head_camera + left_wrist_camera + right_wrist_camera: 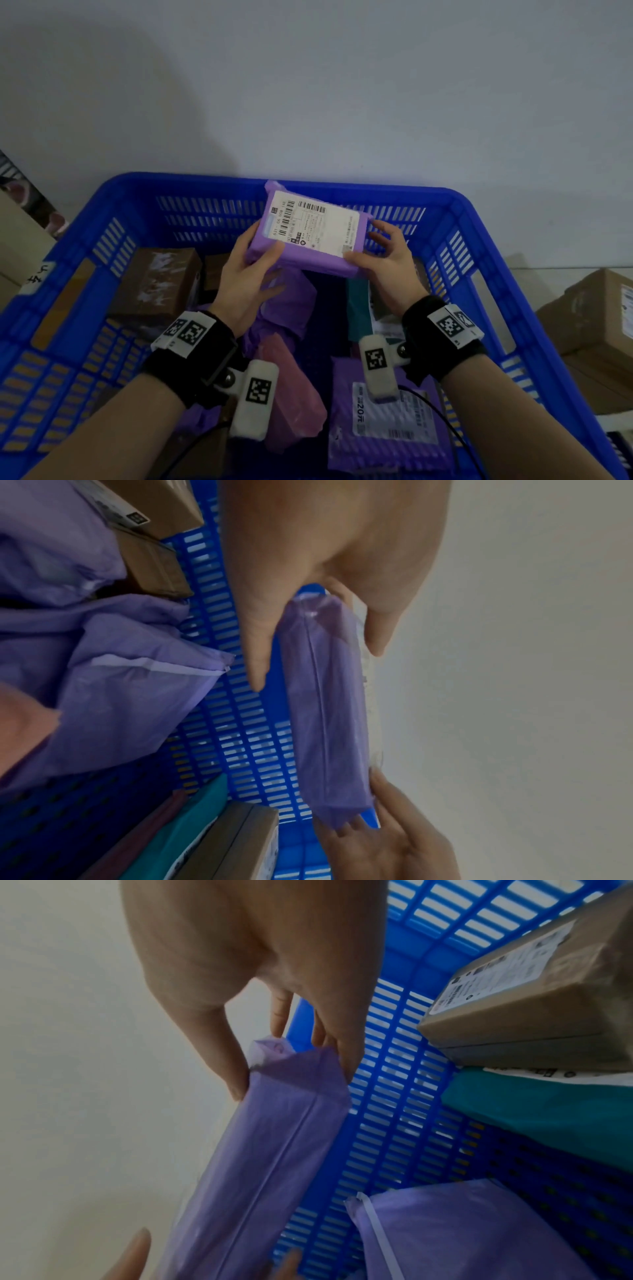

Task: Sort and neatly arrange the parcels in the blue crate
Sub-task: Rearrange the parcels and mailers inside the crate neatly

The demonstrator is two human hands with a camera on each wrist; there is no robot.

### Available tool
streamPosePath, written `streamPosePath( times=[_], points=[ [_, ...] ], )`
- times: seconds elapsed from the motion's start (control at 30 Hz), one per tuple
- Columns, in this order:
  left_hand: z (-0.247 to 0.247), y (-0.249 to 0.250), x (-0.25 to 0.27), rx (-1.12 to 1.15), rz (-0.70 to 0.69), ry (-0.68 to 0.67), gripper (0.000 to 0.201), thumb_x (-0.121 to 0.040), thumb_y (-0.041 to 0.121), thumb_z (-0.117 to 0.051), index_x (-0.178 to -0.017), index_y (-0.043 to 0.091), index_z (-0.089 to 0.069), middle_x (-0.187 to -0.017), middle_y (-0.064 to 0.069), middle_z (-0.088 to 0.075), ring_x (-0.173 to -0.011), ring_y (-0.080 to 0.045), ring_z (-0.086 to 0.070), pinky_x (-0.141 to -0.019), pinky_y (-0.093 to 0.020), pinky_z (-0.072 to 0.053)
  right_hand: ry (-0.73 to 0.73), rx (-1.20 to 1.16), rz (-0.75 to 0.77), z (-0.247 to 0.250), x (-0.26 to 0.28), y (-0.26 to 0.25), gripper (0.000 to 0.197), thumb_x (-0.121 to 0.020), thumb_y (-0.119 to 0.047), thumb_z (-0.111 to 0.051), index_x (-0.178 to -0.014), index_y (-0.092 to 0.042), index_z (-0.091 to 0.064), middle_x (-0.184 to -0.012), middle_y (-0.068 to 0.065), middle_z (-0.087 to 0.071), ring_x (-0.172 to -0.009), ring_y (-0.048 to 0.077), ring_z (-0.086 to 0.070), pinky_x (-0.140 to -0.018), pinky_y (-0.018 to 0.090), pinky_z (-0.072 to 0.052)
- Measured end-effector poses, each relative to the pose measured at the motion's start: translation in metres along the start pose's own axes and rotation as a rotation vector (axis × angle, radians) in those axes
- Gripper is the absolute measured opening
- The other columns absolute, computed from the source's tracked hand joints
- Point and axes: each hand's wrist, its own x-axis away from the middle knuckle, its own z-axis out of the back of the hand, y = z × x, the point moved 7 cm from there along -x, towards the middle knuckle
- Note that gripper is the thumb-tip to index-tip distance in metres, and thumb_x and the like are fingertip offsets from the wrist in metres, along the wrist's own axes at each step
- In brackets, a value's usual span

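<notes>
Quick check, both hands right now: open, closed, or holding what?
Left hand: grips the left end of the purple parcel, thumb on top.
Right hand: grips the right end of the same parcel, held above the blue crate.

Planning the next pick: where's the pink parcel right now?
In the head view the pink parcel lies low in the blue crate, near its front middle, between the forearms and left of a purple parcel with a label.

Bare crate floor (329, 294) is showing at the far middle, between the brown box (157, 281) crowding the far left and the teal packet (358, 308) on the right; purple bags (284, 308) are filling the near part.
</notes>
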Motion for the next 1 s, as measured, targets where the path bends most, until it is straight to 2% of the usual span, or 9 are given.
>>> streamPosePath(
  times=[0.13, 0.23, 0.3, 0.37, 0.47, 0.6, 0.7, 0.83, 1.0],
  points=[
    [0.003, 0.01, -0.003, 0.105, -0.027, -0.006, 0.041, -0.091, 0.01, -0.057, -0.124, 0.032, -0.049, -0.122, -0.001, -0.064, -0.108, -0.032, -0.062, -0.093, -0.053, -0.05, -0.076, -0.054, -0.105, -0.008, 0.0, 0.011, 0.09, -0.07, 0.011, -0.073, -0.142, -0.025, -0.032, -0.133, 0.013, -0.049, -0.112, 0.029, -0.06, -0.087, 0.045, -0.054],
    [0.009, 0.014, -0.006, 0.089, -0.046, -0.004, 0.049, -0.089, 0.006, -0.058, -0.129, 0.032, -0.046, -0.129, -0.005, -0.06, -0.117, -0.033, -0.058, -0.09, -0.056, -0.051, -0.128, -0.091, -0.193, -0.012, 0.002, 0.015, 0.064, -0.078, -0.006, -0.073, -0.134, -0.021, -0.045, -0.121, 0.013, -0.064, -0.111, 0.029, -0.063, -0.097, 0.049, -0.05],
    [0.014, 0.013, -0.009, 0.13, -0.036, 0.018, 0.068, -0.088, 0.003, -0.059, -0.139, 0.038, -0.032, -0.129, -0.006, -0.059, -0.115, -0.031, -0.06, -0.087, -0.053, -0.052, -0.19, -0.011, -0.22, -0.015, 0.005, 0.017, 0.045, -0.08, -0.015, -0.072, -0.121, -0.015, -0.054, -0.117, 0.01, -0.068, -0.109, 0.026, -0.065, -0.1, 0.047, -0.048],
    [0.019, 0.007, -0.012, 0.215, -0.007, 0.064, 0.083, -0.087, 0.0, -0.06, -0.145, 0.042, -0.017, -0.126, -0.008, -0.061, -0.107, -0.027, -0.063, -0.081, -0.047, -0.055, -0.213, 0.03, -0.252, -0.017, 0.005, 0.022, 0.04, -0.08, -0.016, -0.073, -0.115, -0.013, -0.055, -0.12, 0.011, -0.067, -0.103, 0.023, -0.065, -0.095, 0.042, -0.048],
    [0.011, -0.005, -0.01, 0.226, 0.056, 0.05, 0.065, -0.087, 0.001, -0.06, -0.143, 0.02, -0.031, -0.129, -0.013, -0.06, -0.1, -0.026, -0.064, -0.062, -0.034, -0.058, -0.254, 0.055, -0.315, -0.02, 0.007, 0.034, 0.052, -0.079, -0.015, -0.074, -0.123, -0.011, -0.048, -0.121, 0.013, -0.065, -0.092, 0.02, -0.065, -0.091, 0.039, -0.05],
    [0.004, -0.016, -0.009, 0.159, 0.097, 0.018, 0.05, -0.087, -0.001, -0.06, -0.133, 0.011, -0.046, -0.122, -0.012, -0.062, -0.083, -0.021, -0.064, -0.046, -0.02, -0.049, -0.322, 0.2, -0.298, -0.02, 0.008, 0.043, 0.068, -0.074, -0.021, -0.079, -0.131, -0.02, -0.043, -0.125, 0.008, -0.062, -0.109, 0.018, -0.061, -0.091, 0.034, -0.051],
    [0.012, -0.026, -0.018, 0.087, 0.157, 0.041, 0.053, -0.084, 0.003, -0.065, -0.132, 0.008, -0.044, -0.125, -0.012, -0.063, -0.084, -0.021, -0.065, -0.049, -0.024, -0.049, -0.298, 0.172, -0.186, -0.014, -0.001, 0.034, 0.07, -0.076, -0.017, -0.077, -0.138, -0.022, -0.045, -0.136, 0.003, -0.054, -0.123, 0.015, -0.054, -0.101, 0.037, -0.048],
    [0.008, -0.041, -0.029, 0.024, 0.226, 0.03, 0.049, -0.083, 0.004, -0.066, -0.128, -0.001, -0.048, -0.126, -0.014, -0.062, -0.086, -0.022, -0.065, -0.05, -0.026, -0.053, -0.355, 0.097, -0.187, -0.013, -0.005, 0.034, 0.06, -0.081, 0.001, -0.068, -0.134, -0.021, -0.049, -0.131, 0.003, -0.059, -0.119, 0.019, -0.059, -0.094, 0.038, -0.053],
    [-0.009, -0.068, -0.04, -0.069, 0.335, -0.012, 0.028, -0.088, 0.004, -0.06, -0.116, 0.005, -0.059, -0.112, -0.014, -0.066, -0.085, -0.022, -0.064, -0.075, -0.035, -0.052, -0.243, 0.111, -0.269, 0.002, -0.01, 0.062, 0.066, -0.079, 0.008, -0.067, -0.135, -0.021, -0.047, -0.119, 0.006, -0.064, -0.109, 0.022, -0.062, -0.084, 0.036, -0.058]
  ],
)
